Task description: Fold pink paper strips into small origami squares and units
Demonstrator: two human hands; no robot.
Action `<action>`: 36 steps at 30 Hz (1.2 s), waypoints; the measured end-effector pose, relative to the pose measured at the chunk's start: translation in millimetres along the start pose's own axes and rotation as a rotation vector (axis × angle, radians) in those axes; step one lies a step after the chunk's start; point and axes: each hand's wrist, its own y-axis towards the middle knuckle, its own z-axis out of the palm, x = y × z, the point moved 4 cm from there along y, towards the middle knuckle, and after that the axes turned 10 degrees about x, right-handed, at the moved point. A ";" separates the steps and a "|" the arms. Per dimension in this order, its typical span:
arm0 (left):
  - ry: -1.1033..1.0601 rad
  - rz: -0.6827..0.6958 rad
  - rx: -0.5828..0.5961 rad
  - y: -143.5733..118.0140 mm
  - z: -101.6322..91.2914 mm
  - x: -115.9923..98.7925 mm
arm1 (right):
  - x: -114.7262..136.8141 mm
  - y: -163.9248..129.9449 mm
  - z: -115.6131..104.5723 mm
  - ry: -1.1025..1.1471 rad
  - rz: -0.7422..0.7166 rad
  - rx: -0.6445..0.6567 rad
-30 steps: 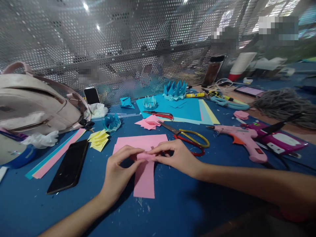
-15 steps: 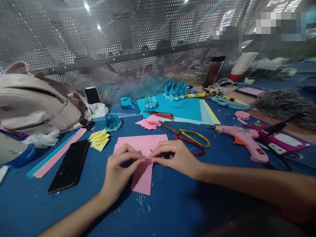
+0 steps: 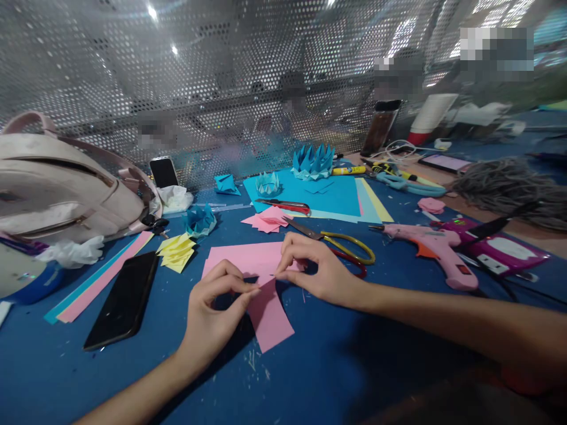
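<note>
Above the table, my left hand (image 3: 217, 307) is closed in a pinch on a narrow piece of pink paper (image 3: 270, 321), whose lower end fans out toward me. Thumb and forefinger of my right hand (image 3: 321, 268) are also pinched at its upper edge; exactly how the paper sits between those fingertips is hard to see. Beneath and behind both hands lie flat pink sheets (image 3: 225, 254). Scissors (image 3: 348, 245) with yellow and red handles rest just beyond my right hand. Small folded pink pieces (image 3: 268, 219) are stacked behind the sheets.
To the left are a black phone (image 3: 121, 301), paper strips (image 3: 100, 277), yellow folded pieces (image 3: 177, 252) and a bag (image 3: 66, 183). A pink glue gun (image 3: 436, 248) lies right. Farther back are a red cutter (image 3: 290, 206), blue sheets (image 3: 341, 200) and a blue paper lotus (image 3: 312, 162).
The lower end of the pink paper has swung to the right. My fingertips have moved slightly apart, with the right hand higher. The camera view has shifted a little.
</note>
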 end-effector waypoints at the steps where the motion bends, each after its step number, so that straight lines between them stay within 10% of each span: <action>1: -0.007 -0.014 -0.019 -0.1 -1.5 1.6 | -1.0 1.3 -4.6 -0.009 0.006 -0.040; 31: 0.046 -0.099 -0.022 1.4 -11.7 3.9 | 0.6 -0.4 -2.1 -0.054 0.054 -0.021; 36: -0.159 -0.187 0.185 12.6 -1.5 13.1 | 9.0 -2.8 4.9 -0.037 -0.118 0.081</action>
